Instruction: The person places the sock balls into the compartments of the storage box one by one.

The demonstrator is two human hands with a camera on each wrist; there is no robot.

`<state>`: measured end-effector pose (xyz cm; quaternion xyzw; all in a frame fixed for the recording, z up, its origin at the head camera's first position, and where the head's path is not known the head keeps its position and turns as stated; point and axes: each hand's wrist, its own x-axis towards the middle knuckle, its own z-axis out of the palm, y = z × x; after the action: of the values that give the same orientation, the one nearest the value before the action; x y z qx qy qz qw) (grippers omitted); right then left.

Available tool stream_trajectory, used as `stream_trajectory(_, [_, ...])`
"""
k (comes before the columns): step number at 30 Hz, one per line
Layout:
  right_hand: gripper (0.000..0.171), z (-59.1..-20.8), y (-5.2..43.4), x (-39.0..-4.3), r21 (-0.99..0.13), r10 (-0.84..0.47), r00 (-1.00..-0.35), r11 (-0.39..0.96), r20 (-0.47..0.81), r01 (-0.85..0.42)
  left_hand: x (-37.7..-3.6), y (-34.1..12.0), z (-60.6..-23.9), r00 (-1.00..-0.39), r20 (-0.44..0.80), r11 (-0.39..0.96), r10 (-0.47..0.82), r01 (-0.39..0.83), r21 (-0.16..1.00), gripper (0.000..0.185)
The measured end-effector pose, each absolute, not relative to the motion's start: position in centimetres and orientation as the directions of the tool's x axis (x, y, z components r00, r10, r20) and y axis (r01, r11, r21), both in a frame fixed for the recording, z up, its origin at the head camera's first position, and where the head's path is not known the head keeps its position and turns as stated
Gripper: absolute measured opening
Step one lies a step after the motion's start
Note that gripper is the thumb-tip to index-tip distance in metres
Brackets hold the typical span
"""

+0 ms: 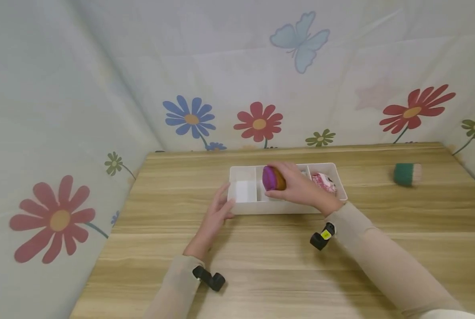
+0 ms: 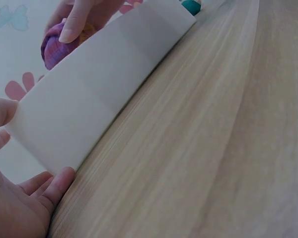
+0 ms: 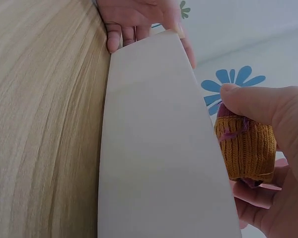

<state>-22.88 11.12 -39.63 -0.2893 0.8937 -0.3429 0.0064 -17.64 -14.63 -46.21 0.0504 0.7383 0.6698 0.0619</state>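
We note the purple-and-orange sock roll [image 1: 273, 178] in the right hand [image 1: 301, 188], held over the middle compartment of the white tray [image 1: 285, 208]. From the right wrist view, thumb and fingers curl round the sock roll [image 3: 243, 148]; its ribbed orange part faces that camera and the purple end shows in the left wrist view [image 2: 57, 44]. We cannot tell whether it already rests on the tray floor or hangs just above it.

Our reading of progress: one pink-and-white roll [image 1: 324, 182] already lies in the compartment just right of the holding hand, the one under that hand is being filled, and the compartment to its left looks bare. A green roll [image 1: 406, 174] lies on the table [image 1: 261, 266] well off to the right of the right hand, outside the tray. So, by our judgement, roughly one item is stowed, one is in hand, one is left.

The left hand [image 1: 217, 212] lies with fingers nearly straight against the tray's near-left corner [image 2: 44, 134], thumb at the end wall, steadying it and gripping nothing.
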Motion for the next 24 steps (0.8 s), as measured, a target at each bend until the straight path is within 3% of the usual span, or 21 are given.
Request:
stream_trajectory(5, [0.073, -39.9, 10.7, -23.1, -0.604, -0.523, -0.831, 0.604, 0.190, -0.519, -16.9, -14.2, -44.1, -0.985, -0.039, 0.085, 0.169, -0.025, 0.996, 0.054])
stream_trajectory(24, [0.069, -41.1, 10.6, -23.5, -0.543, -0.542, -0.820, 0.639, 0.185, -0.545, -17.0, -14.2, -44.3, -0.985, -0.032, 0.076, 0.168, -0.020, 0.997, 0.055])
